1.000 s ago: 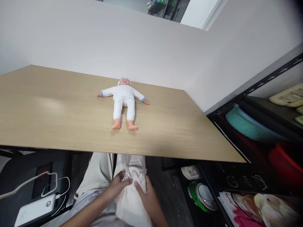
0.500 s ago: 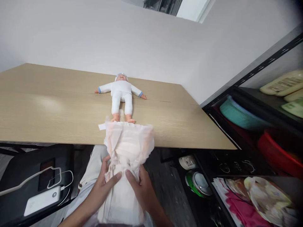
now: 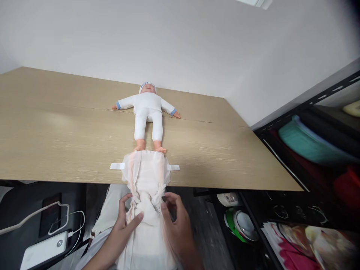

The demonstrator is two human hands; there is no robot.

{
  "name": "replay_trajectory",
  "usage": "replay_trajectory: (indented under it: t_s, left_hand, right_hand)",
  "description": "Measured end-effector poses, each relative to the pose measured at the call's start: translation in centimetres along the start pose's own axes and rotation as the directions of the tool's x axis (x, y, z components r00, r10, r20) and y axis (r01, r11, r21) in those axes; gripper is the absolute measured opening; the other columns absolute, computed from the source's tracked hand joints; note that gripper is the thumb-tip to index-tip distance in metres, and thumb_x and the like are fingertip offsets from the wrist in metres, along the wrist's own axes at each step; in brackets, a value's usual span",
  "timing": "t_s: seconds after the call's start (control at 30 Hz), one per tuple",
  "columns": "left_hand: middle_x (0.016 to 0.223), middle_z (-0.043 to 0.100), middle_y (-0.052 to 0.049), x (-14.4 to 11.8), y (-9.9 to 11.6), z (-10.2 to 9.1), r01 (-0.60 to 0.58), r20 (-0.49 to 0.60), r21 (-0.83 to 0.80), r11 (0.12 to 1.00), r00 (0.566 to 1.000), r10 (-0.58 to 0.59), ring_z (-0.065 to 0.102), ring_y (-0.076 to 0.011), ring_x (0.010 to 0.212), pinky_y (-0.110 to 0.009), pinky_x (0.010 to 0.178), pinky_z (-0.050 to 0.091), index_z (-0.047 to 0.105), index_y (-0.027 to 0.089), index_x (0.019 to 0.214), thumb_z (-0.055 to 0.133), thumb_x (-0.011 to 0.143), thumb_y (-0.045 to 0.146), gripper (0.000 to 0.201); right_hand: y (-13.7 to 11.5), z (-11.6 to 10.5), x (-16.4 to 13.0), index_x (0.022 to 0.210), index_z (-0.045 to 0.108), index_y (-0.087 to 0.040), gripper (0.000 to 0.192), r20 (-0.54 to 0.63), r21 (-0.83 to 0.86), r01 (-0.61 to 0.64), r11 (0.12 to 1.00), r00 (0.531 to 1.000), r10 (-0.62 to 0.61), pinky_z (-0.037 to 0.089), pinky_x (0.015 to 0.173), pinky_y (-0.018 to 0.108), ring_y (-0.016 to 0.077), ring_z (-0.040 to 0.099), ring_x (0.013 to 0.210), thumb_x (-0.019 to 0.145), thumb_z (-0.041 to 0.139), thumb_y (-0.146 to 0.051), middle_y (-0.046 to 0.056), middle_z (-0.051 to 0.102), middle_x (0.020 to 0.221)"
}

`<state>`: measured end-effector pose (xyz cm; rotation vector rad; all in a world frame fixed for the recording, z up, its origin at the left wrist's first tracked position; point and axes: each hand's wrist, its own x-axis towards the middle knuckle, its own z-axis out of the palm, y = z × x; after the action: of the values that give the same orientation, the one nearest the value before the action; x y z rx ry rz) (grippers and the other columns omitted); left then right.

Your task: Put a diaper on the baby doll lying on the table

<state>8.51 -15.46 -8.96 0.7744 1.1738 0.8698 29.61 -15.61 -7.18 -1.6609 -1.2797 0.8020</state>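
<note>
Diaper (image 3: pixel 146 172) now flatter, tabs out

power bank (image 3: pixel 42 251) lower left | teal basin (image 3: pixel 309 144) on shelf | green-rimmed plates (image 3: pixel 242 227)

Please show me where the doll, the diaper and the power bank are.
doll (image 3: pixel 148 112): head view, on its white chest.
diaper (image 3: pixel 146 168): head view, on its spread upper part.
power bank (image 3: pixel 45 250): head view, on its white top face.

Left hand (image 3: pixel 125 219) and right hand (image 3: pixel 174 225) sit low and close together, forearms reaching up from the bottom edge; fingers of both curl inward, thumbs angled toward each other, pinching.
</note>
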Motion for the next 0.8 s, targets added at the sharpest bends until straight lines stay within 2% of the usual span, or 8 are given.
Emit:
replay_trajectory:
  t_s: [0.13,0.2,0.3,0.4,0.5,0.67,0.73,0.8]
  left_hand:
    - [0.165,0.060,-0.016,-0.4,0.1,0.1,0.081,0.063,-0.025,0.996,0.995,-0.079,0.064,-0.0351,0.151,-0.052,0.129,0.049,0.018,0.036,0.160,0.083,0.089,0.074,0.103]
    - [0.168,0.056,-0.018,-0.4,0.5,0.1,0.073,0.110,0.014,0.997,0.991,-0.074,0.061,-0.0346,0.154,-0.052,0.131,0.046,0.019,0.035,0.159,0.082,0.091,0.072,0.100]
    - [0.166,0.057,-0.017,-0.5,1.1,0.3,0.043,0.123,0.044,0.998,0.991,-0.048,0.060,-0.0333,0.153,-0.051,0.131,0.045,0.020,0.035,0.159,0.082,0.093,0.069,0.096]
    - [0.152,0.067,-0.015,-0.7,1.7,0.2,0.026,0.143,0.052,0.998,0.989,-0.033,0.067,-0.0313,0.143,-0.049,0.126,0.049,0.020,0.033,0.161,0.078,0.096,0.070,0.095]
    - [0.140,0.074,-0.014,-1.1,2.1,-0.7,0.005,0.112,0.127,0.992,0.994,-0.019,0.072,-0.0317,0.133,-0.048,0.120,0.052,0.028,0.032,0.164,0.074,0.098,0.071,0.090]
    - [0.124,0.080,-0.009,-0.3,4.1,-3.5,-0.183,0.048,0.452,0.873,0.982,0.181,0.076,-0.0335,0.121,-0.050,0.115,0.054,0.060,0.035,0.149,0.069,0.104,0.059,0.051]
    - [0.115,0.082,-0.007,0.7,6.2,-4.7,-0.295,0.074,0.531,0.794,0.950,0.303,0.078,-0.0338,0.110,-0.051,0.108,0.058,0.062,0.039,0.148,0.067,0.105,0.055,0.046]
    - [0.117,0.083,-0.006,2.4,9.5,-5.6,-0.427,0.124,0.609,0.668,0.884,0.451,0.078,-0.0337,0.108,-0.050,0.102,0.061,0.062,0.040,0.148,0.066,0.105,0.051,0.044]
  right_hand:
    - [-2.6,-1.2,1.9,0.130,0.070,-0.032,0.029,-0.115,-0.143,0.185,0.972,0.973,-0.202,0.063,0.095,0.051,0.0321,0.075,0.106,0.106,0.066,-0.048,0.011,0.077,0.119]
    - [-4.3,-0.6,3.7,0.143,0.067,-0.033,0.035,-0.017,-0.182,0.316,0.931,0.946,-0.324,0.060,0.111,0.056,0.0333,0.071,0.128,0.109,0.063,-0.043,0.012,0.075,0.137]
    - [-6.1,1.5,6.8,0.162,0.058,-0.027,0.053,0.253,-0.238,0.500,0.833,0.860,-0.444,0.044,0.134,0.058,0.0327,0.051,0.160,0.112,0.062,-0.043,0.013,0.062,0.166]
    - [-6.4,4.1,9.5,0.172,0.049,-0.022,0.068,0.440,-0.298,0.589,0.752,0.783,-0.439,0.029,0.143,0.059,0.0325,0.032,0.173,0.112,0.065,-0.049,0.013,0.043,0.182]
    - [-5.5,5.7,10.8,0.176,0.044,-0.025,0.071,0.477,-0.353,0.598,0.719,0.776,-0.412,0.024,0.144,0.063,0.0324,0.027,0.176,0.113,0.062,-0.052,0.012,0.036,0.186]
    - [-4.5,6.0,11.0,0.179,0.039,-0.028,0.073,0.458,-0.377,0.603,0.703,0.781,-0.424,0.022,0.143,0.064,0.0323,0.027,0.176,0.114,0.059,-0.055,0.009,0.034,0.187]
    - [-4.6,6.0,11.0,0.179,0.039,-0.029,0.074,0.455,-0.380,0.602,0.702,0.783,-0.426,0.022,0.143,0.064,0.0325,0.027,0.176,0.113,0.060,-0.056,0.009,0.033,0.187]
    - [-4.7,6.1,11.0,0.178,0.040,-0.028,0.074,0.451,-0.385,0.601,0.701,0.785,-0.425,0.022,0.143,0.063,0.0324,0.027,0.176,0.113,0.060,-0.057,0.009,0.032,0.187]
